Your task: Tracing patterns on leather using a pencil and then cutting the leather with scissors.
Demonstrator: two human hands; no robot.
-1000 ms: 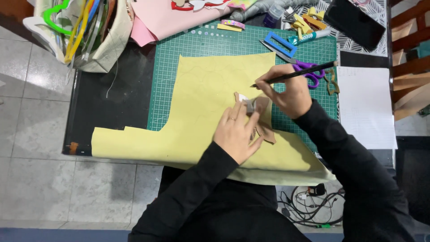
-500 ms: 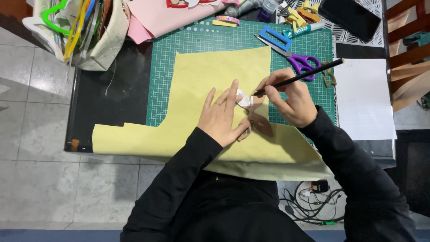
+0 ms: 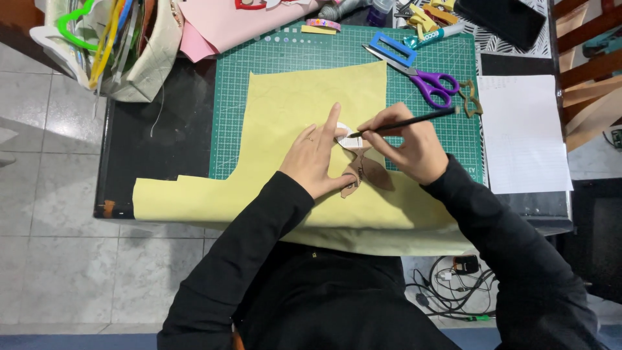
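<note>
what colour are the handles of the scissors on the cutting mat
Purple: the scissors lie on the green cutting mat, clearest in the head view.

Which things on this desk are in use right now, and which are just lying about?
In use: left hand pressing brown template on yellow sheet; right hand holding black pencil.
Lying about: purple scissors, white paper, pink sheet.

Brown cardboard template (image 3: 366, 172) partly hidden beneath left hand (image 3: 317, 159). Black pencil (image 3: 405, 121) tip contact beside right hand (image 3: 408, 146): too small to resolve.
</note>
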